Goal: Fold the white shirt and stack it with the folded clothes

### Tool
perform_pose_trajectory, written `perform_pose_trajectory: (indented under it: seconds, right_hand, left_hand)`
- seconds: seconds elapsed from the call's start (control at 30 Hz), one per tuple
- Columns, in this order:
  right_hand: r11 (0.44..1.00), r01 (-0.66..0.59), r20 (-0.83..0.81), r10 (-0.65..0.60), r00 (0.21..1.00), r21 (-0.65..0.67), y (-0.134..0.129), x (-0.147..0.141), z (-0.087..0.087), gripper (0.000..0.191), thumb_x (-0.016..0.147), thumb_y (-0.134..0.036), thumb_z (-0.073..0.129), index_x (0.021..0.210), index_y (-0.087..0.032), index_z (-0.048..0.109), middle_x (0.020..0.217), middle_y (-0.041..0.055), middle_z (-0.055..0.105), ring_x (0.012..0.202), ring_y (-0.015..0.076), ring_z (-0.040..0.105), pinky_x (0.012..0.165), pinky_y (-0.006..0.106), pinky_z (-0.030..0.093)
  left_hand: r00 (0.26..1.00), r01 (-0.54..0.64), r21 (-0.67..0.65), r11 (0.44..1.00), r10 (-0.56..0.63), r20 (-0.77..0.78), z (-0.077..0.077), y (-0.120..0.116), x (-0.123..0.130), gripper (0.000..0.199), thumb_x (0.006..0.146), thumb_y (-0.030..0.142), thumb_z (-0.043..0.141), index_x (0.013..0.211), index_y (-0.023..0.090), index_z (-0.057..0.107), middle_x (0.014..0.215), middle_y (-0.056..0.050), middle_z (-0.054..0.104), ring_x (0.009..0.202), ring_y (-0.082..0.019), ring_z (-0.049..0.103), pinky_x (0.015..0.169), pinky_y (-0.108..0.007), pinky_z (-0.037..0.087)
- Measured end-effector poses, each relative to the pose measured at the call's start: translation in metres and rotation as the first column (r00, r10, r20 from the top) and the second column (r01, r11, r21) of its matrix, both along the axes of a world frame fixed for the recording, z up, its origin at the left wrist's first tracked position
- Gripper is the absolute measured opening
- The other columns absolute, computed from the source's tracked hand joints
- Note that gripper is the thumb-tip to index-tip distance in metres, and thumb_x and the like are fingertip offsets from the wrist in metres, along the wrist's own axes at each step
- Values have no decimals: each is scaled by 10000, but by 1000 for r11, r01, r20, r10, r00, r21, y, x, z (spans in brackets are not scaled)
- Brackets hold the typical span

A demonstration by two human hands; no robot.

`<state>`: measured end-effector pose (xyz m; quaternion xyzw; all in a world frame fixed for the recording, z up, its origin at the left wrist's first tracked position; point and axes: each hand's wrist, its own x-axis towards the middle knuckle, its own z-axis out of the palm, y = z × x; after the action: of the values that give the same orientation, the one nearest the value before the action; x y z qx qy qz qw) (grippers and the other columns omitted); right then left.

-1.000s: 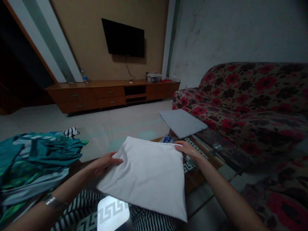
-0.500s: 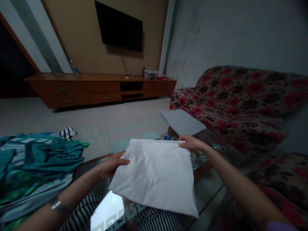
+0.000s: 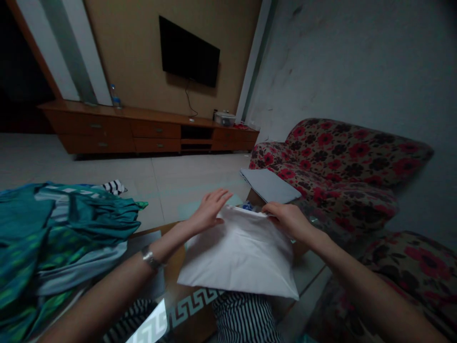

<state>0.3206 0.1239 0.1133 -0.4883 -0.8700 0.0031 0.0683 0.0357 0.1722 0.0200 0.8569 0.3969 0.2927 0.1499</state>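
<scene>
A white cloth (image 3: 239,257) lies spread over the near edge of a glass-topped table with a patterned border (image 3: 193,303), above striped trousers. My left hand (image 3: 210,209) rests at the cloth's upper left corner, its fingers stretched out and apart. At the upper right corner my right hand (image 3: 287,219) has its fingers closed on the cloth's edge. Wrinkles run across the cloth between the hands.
Teal and green clothes (image 3: 82,219) are heaped at the left. A folded grey cloth (image 3: 271,185) lies beyond my right hand. A floral sofa (image 3: 335,162) stands at the right, a long wooden cabinet (image 3: 153,128) under a television (image 3: 189,51) at the back.
My left hand has let go of the cloth's left side and moved up and right to its far edge, fingers spread. The cloth has been lowered and its far edge looks narrower. The view has shifted slightly.
</scene>
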Motion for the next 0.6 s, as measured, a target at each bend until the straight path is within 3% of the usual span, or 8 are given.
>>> perform_pose_trajectory:
  seconds: [0.1,0.2,0.27,0.33,0.47,0.6]
  right_hand:
    - [999,-28,-2,28,1000,19,-18,6,0,297,845,-128,467,1040,-227,668,1010,66,688,866,175,622,708,229,391]
    - [1000,-30,-77,30,997,-4,-20,27,0,301,848,-133,458,1059,-230,649,1036,58,685,918,181,627,749,235,410]
    - [999,-18,-140,13,990,-29,-16,45,0,268,844,-159,481,1046,-221,645,1036,58,686,935,189,626,768,241,420]
    - [998,-6,-188,-7,982,-64,-11,61,0,227,844,-195,502,1013,-214,652,1007,61,691,923,198,626,766,245,427]
    - [990,2,-272,-41,961,-142,-2,86,-5,193,839,-246,514,946,-206,669,933,63,698,870,206,629,731,248,434]
    - [977,-4,-380,-80,921,-215,8,101,-10,187,817,-263,532,918,-200,676,874,51,701,806,192,621,713,244,431]
  left_hand:
    - [946,313,-47,949,-316,-67,15,26,43,692,673,112,680,1340,225,535,1395,-115,533,1328,-287,418,1127,-450,230]
    - [902,364,-328,872,-418,-108,15,51,59,419,649,111,632,1056,169,714,984,-46,716,907,-221,620,895,-319,439]
    - [904,290,-509,811,-407,-133,12,66,52,333,613,124,621,923,143,743,799,-9,705,697,-173,582,690,-252,452]
    - [925,200,-608,769,-353,-142,10,78,36,295,588,144,633,858,145,751,729,6,687,625,-153,541,601,-232,420]
    - [967,137,-707,694,-249,-58,11,93,11,190,576,232,706,750,167,746,678,13,667,629,-147,534,623,-229,423]
    - [973,166,-764,623,-228,25,19,105,14,197,576,303,749,729,180,746,676,18,662,642,-137,538,672,-221,434]
